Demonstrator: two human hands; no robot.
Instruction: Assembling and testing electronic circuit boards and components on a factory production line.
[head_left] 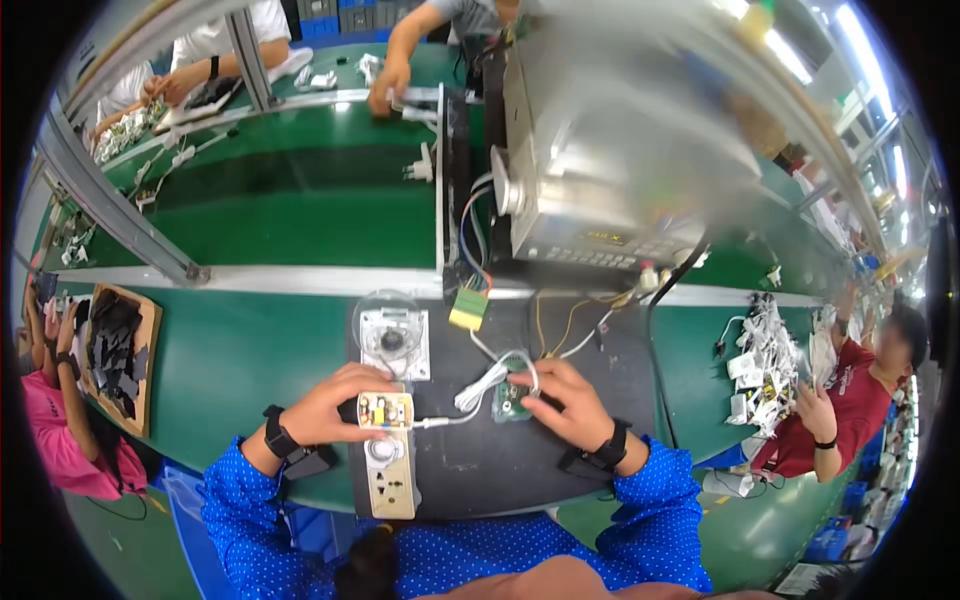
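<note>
My left hand (340, 406) grips an open white power adapter housing (398, 411) whose circuit board and components show. The housing sits over the upper end of a beige socket strip (391, 492). From its right side runs a white cable (480, 391), bundled in the middle and looping up toward my right hand (568, 402). There the thumb and index finger close around the cable's end, just over a small green circuit board (511, 402); the exact contact is partly hidden by the fingers. Both hands rest over a black mat (470, 465).
A white fixture with a clear round disc (391, 340) lies beyond my left hand. A green terminal block (468, 309) with wires sits below a metal test instrument (590, 220). White adapters and cables (765, 370) pile up at right, near a person in red. A box of black pieces (150, 375) stands left.
</note>
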